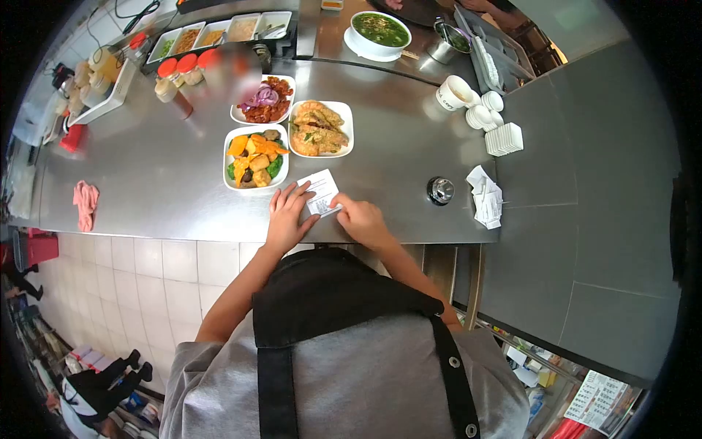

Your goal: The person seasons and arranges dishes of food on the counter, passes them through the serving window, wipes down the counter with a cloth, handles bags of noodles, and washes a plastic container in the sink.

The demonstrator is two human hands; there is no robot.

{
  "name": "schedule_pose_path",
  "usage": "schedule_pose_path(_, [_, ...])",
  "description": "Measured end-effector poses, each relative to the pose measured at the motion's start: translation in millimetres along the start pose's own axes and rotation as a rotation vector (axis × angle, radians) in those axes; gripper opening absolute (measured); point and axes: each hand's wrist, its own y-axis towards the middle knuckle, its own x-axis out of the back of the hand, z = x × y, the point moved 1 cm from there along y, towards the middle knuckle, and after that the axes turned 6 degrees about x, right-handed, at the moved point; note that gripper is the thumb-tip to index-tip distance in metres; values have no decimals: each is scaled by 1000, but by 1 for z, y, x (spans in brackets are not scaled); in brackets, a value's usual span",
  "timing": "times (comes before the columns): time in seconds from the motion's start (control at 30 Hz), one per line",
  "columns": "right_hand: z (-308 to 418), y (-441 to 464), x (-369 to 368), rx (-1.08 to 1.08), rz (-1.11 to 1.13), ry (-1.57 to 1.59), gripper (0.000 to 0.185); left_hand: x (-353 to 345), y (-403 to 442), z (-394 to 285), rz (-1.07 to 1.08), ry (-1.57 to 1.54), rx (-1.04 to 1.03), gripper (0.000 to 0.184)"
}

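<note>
Uneven pulling could tear the receipt (324, 189) on the desk (395, 161) by the vegetable dish (227, 155): the left hand (287, 216) lies spread on it, the right hand (363, 221), its grip near-closed, seemingly pinches its edge.

Left arm (238, 296) and right arm (415, 278): both bent, forearms bare, reaching forward and converging. Left hand (287, 219): palm down, fingers spread and directed away from the torso, thumb angled inward. Right hand (362, 221): back uppermost, fingers curled, fingertips directed leftward. Hands near each other, apart.
</note>
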Motion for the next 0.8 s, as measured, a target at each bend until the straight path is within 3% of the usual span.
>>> schedule_pose_path(0.4, [3,6,-46,159,40,-225,25,-8,-1,-1,12,12,87,54])
schedule_pose_path(0.5, [-12,0,-37,59,48,-437,26,-8,-1,-2,7,36,99,55])
schedule_pose_path(0.6, [-38,5,-1,-234,148,-560,29,-7,0,-3,25,53,119,56])
schedule_pose_path(0.8, [-22,2,18,-158,78,-293,31,-11,-1,-1,15,68,115,56])
